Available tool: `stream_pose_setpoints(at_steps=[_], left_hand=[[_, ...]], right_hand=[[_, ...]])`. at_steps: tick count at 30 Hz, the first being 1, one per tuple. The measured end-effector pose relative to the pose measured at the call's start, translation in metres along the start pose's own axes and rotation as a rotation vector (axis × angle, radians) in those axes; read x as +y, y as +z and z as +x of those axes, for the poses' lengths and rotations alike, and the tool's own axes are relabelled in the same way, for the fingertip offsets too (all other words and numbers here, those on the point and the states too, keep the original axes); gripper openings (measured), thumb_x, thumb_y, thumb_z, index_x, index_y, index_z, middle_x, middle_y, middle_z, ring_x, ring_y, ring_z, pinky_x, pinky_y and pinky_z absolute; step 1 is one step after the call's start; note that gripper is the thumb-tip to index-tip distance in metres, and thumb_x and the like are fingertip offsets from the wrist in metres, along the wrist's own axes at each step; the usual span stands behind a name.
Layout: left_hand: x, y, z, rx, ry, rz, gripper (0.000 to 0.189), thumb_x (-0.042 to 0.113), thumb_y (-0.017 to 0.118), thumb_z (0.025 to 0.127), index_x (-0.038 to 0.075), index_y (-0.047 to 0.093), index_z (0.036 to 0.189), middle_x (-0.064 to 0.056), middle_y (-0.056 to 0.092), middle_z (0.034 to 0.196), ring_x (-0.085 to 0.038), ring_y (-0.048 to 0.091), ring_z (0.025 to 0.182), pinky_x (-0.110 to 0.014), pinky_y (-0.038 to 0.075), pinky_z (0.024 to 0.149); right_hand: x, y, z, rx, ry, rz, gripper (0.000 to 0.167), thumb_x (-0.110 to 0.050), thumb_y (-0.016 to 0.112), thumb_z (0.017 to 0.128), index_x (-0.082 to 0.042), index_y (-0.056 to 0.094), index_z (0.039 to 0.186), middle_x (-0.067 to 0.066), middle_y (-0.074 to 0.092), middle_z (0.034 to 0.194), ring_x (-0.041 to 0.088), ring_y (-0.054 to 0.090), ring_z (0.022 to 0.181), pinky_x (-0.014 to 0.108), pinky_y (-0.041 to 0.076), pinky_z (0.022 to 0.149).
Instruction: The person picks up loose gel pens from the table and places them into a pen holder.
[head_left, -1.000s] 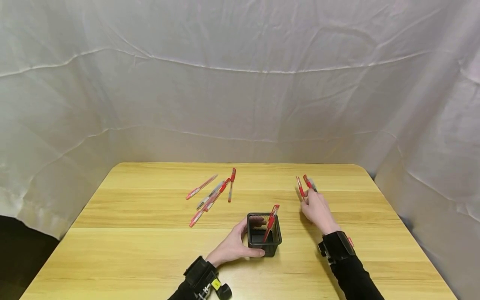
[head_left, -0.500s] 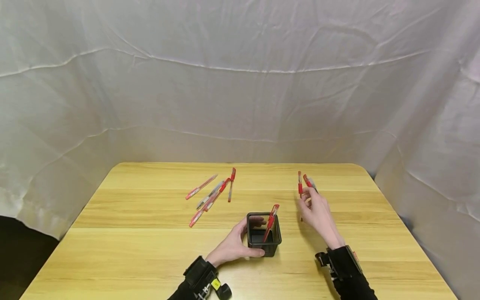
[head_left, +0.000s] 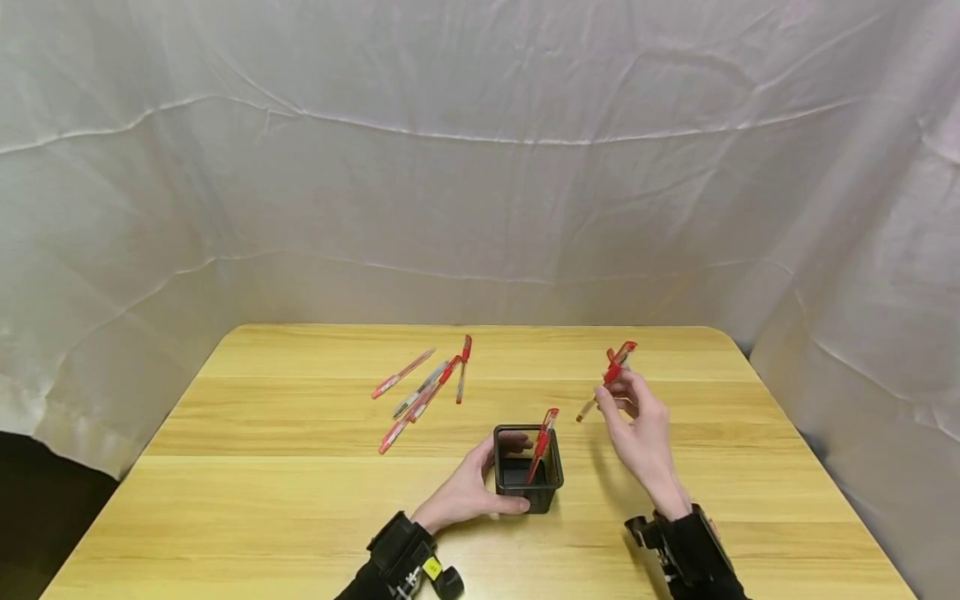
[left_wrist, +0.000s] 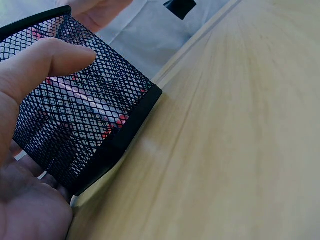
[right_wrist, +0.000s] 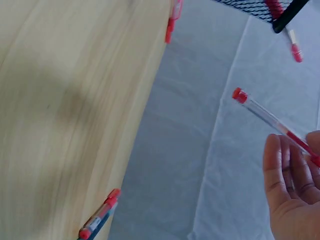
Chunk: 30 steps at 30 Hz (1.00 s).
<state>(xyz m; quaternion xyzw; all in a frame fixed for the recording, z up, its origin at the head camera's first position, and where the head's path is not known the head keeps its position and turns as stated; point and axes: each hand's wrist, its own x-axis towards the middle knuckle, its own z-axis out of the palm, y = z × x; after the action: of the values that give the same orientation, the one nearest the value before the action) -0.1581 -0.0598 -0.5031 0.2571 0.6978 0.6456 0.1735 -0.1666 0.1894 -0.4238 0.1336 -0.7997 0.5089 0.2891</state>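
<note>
A black mesh pen holder [head_left: 544, 500] stands on the table with one red pen [head_left: 542, 442] leaning inside it. My left hand [head_left: 467, 493] grips the holder from the left, its thumb lying across the mesh wall [left_wrist: 105, 75] in the left wrist view. To the right, my right hand [head_left: 639, 429] pinches another red pen [right_wrist: 267, 116] between thumb and fingers, raised above the table and tilted, its clear end pointing down-left in the head view. Just beyond that hand lies a red pen [right_wrist: 100, 212] beside a dark one, partly hidden in the head view.
Several pink, red and clear pens [head_left: 405, 417] lie in a loose cluster left of the holder, some crossing. A lone red-capped pen [head_left: 463, 371] lies at that cluster's right. The wooden table [head_left: 285, 500] ends at a pale hanging cloth [head_left: 480, 208].
My right hand has lifted a red pen off the table, and that pen has swung from leaning left to leaning right. My left hand and the holder have stayed put.
</note>
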Motion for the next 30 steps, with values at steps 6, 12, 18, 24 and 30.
stream_pose_setpoints(at_steps=[6,12,18,24,30], left_hand=[[0.001,0.0,0.0,-0.001,-0.006,0.01,0.079,0.015,0.087,0.076,0.017,0.048,0.145,0.0,0.054,0.147,-0.025,0.047,0.139,-0.034,0.03,0.119],[0.001,0.0,0.0,0.0,-0.003,0.014,0.08,0.015,0.086,0.076,0.015,0.047,0.147,0.0,0.054,0.147,-0.025,0.049,0.138,-0.034,0.03,0.118],[0.001,-0.001,-0.001,-0.004,0.0,0.015,0.081,0.015,0.086,0.077,0.016,0.046,0.147,0.0,0.054,0.147,-0.025,0.049,0.137,-0.033,0.031,0.117],[0.001,0.0,0.0,-0.002,-0.003,0.019,0.08,0.016,0.086,0.077,0.019,0.047,0.146,0.001,0.054,0.147,-0.024,0.049,0.137,-0.037,0.031,0.118],[0.0,0.0,0.0,0.001,-0.006,0.024,0.079,0.015,0.087,0.076,0.021,0.048,0.145,0.001,0.054,0.146,-0.023,0.049,0.136,-0.037,0.031,0.117]], right_hand=[[-0.011,-0.001,-0.003,0.036,-0.117,0.16,0.022,0.019,0.06,0.088,0.014,0.06,0.109,0.006,0.068,0.092,0.0,0.067,0.085,0.01,0.053,0.078],[-0.02,-0.005,-0.006,0.028,-0.156,0.251,0.016,0.024,0.058,0.085,0.022,0.055,0.101,-0.015,0.067,0.099,-0.002,0.068,0.087,0.012,0.055,0.08],[-0.03,-0.005,-0.012,-0.058,-0.181,0.253,0.017,0.025,0.058,0.084,0.019,0.058,0.1,-0.017,0.068,0.102,-0.002,0.068,0.088,0.013,0.055,0.082],[-0.028,-0.001,-0.018,-0.103,-0.208,0.144,0.025,0.021,0.066,0.081,0.005,0.068,0.099,0.001,0.073,0.092,-0.001,0.067,0.083,0.014,0.054,0.075],[0.041,0.007,-0.034,-0.164,-0.275,0.013,0.028,0.004,0.073,0.086,-0.012,0.07,0.108,0.0,0.072,0.093,0.002,0.062,0.079,0.014,0.046,0.07]])
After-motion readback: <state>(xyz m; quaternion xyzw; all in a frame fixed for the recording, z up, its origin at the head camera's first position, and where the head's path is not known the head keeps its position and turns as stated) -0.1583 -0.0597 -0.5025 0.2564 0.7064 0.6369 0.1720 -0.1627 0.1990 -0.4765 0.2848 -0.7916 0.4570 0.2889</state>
